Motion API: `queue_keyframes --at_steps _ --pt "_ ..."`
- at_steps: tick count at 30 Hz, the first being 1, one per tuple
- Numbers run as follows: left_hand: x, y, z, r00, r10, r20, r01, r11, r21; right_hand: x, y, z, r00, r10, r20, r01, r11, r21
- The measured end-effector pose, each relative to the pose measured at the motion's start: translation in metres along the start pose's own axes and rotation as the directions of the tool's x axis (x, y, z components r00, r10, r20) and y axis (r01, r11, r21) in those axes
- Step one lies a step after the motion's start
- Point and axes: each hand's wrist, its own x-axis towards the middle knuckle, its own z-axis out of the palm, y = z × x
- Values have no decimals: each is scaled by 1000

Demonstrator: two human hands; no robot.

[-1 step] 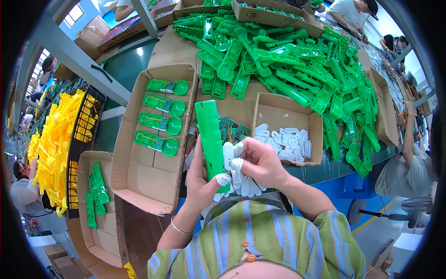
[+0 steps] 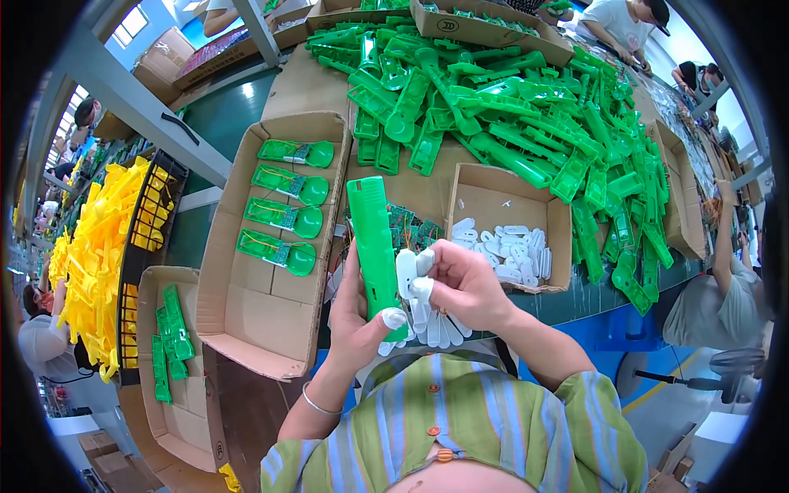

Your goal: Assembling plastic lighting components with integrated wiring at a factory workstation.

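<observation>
My left hand (image 2: 359, 324) is closed round a long green plastic casing (image 2: 374, 246), held upright with its narrow edge toward my right. Between the covered thumb and finger of my right hand (image 2: 468, 287) is a small white oval plastic piece (image 2: 406, 271), close beside the casing; whether the two touch I cannot tell. White coverings wrap several of my fingertips. Below my right hand, more white strips (image 2: 444, 330) fan out at the table edge. Behind the casing lies a heap of green circuit boards (image 2: 411, 230), partly hidden.
A cardboard tray (image 2: 222, 308) at left holds several green casings with wired boards. A box (image 2: 458, 193) of white pieces stands right of centre. Green casings (image 2: 493, 107) are piled behind. Yellow parts (image 2: 103, 255) fill a black basket at far left. Co-workers sit around.
My right hand and the white piece have shifted very slightly to the right. The casing in my left hand has barely moved.
</observation>
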Motion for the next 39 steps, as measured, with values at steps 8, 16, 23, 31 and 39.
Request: queue_keyframes --at_steps 8,16,23,31,39 --pt "-1 -1 1 1000 26 15 -27 995 98 2 6 6 997 53 47 -52 998 -21" --pt "-7 -5 -8 995 -102 11 101 991 84 11 0 8 971 202 123 -216 971 105" --pt "-20 1 -16 987 -82 -138 84 996 8 52 -4 -22 946 -169 -276 86 954 -287" --pt "-1 -26 -27 939 -180 -294 116 968 -223 93 40 -46 920 -369 135 206 160 -965" --pt "17 -30 -23 906 -181 -382 94 968 -234 82 -22 -30 773 -629 78 478 497 -725"
